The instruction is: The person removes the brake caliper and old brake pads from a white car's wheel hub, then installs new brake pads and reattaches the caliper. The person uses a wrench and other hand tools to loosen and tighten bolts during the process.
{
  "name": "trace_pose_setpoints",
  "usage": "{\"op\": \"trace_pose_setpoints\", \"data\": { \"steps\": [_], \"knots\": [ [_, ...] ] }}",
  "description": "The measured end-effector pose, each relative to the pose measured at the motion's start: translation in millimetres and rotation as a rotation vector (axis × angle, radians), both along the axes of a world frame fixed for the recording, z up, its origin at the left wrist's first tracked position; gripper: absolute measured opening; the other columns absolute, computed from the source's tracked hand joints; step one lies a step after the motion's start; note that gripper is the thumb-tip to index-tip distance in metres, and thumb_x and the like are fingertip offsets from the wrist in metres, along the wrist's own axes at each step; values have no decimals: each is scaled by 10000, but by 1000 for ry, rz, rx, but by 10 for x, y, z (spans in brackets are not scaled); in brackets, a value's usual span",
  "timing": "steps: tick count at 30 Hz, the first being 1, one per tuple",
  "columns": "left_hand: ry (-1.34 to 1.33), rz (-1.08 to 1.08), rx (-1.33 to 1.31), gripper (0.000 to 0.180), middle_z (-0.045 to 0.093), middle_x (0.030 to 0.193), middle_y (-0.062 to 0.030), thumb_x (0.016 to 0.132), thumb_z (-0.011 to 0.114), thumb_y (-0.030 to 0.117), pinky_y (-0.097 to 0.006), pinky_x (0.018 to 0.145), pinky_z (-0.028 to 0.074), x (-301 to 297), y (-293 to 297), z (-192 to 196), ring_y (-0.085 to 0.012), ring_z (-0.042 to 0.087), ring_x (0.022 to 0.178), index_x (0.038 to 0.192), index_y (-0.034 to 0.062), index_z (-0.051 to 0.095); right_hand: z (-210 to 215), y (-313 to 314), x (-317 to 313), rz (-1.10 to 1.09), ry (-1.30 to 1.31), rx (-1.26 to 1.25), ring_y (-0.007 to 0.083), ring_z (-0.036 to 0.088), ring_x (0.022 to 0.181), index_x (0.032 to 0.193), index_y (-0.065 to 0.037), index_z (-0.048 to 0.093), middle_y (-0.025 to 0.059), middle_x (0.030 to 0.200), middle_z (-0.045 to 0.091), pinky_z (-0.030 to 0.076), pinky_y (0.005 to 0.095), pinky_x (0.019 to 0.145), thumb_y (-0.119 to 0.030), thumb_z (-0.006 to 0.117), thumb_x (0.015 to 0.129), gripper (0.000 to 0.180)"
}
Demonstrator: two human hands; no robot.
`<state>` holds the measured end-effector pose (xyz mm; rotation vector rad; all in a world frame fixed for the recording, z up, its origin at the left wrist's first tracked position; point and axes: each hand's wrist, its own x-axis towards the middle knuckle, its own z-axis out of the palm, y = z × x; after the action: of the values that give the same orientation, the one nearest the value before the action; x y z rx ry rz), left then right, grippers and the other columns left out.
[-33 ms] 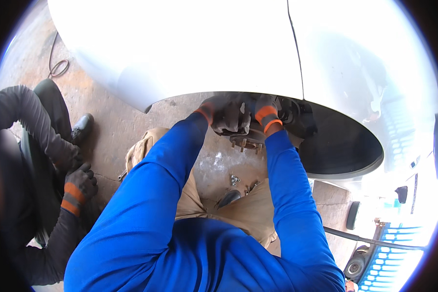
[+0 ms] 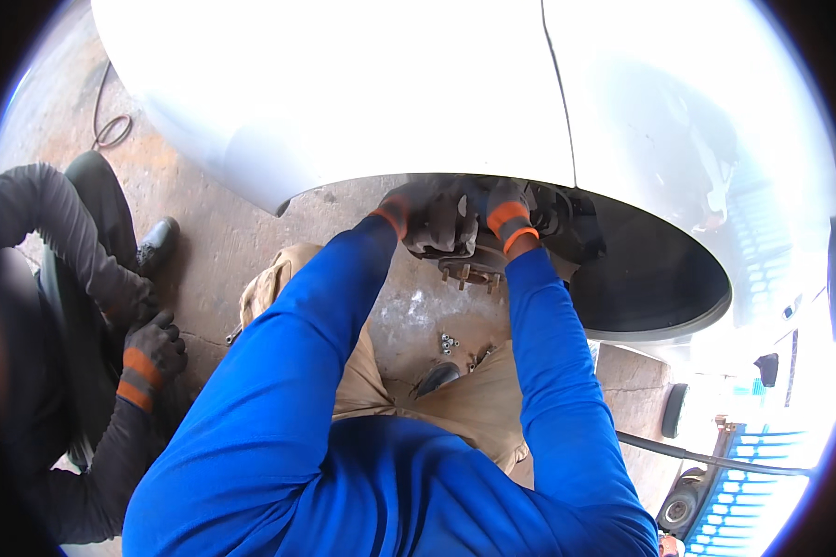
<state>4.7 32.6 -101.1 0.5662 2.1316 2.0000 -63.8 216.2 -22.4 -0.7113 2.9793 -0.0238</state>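
At frame centre, the gloved left hand (image 2: 434,215) and gloved right hand (image 2: 509,212) close around a rusty round wheel hub (image 2: 467,266), its studs pointing downward in the frame. Small metal nuts (image 2: 448,343) lie on the concrete floor (image 2: 251,251) below.

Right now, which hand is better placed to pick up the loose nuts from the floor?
Probably the left hand: the nuts lie below it, while the right hand reaches deeper into the wheel arch.

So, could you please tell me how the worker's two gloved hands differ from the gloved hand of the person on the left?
The left hand and right hand are raised into the wheel arch at the hub; the co-worker's hand hangs low over the concrete floor. Their sleeves are blue; the co-worker's is black. All wear dark gloves with orange cuffs.
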Motion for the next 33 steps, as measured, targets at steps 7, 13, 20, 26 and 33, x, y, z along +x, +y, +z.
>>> {"op": "trace_pose_setpoints", "data": {
  "steps": [7,13,20,26,33],
  "knots": [
    [175,97,-504,659,443,1415,-177,855,563,361,-391,1015,409,147,-99,477,-315,470,1244,1447,151,364,625,-301,340,-104,-160,-321,280,685,818,1024,-110,727,126,906,722,511,374,765,-510,628,839,452],
    [-81,187,6,567,518,1298,-134,862,580,349,-391,898,443,390,-507,758,-264,515,1166,1362,130,425,622,-492,310,-55,51,-370,249,680,840,1009,-34,716,147,941,720,510,373,776,-470,681,823,474],
    [-454,174,671,410,631,1130,-68,903,574,322,-380,721,496,589,-513,1086,-166,590,1041,1234,84,529,700,-423,395,48,-37,-1195,165,655,885,1037,26,700,91,977,719,504,326,798,-216,655,902,281],
    [-608,301,805,368,654,1065,-49,939,564,350,-280,669,518,689,-292,1462,-128,623,851,1175,71,594,934,-195,147,-18,-423,-1637,163,615,875,1036,40,665,84,1025,675,496,278,812,-97,631,889,204],
    [-534,314,935,425,633,1133,-91,911,608,376,-322,805,521,805,-119,1591,-187,627,962,1203,69,574,1563,135,360,578,227,-521,285,612,1087,1367,-16,451,174,1226,607,482,357,969,-147,726,783,659]
  ]
}}
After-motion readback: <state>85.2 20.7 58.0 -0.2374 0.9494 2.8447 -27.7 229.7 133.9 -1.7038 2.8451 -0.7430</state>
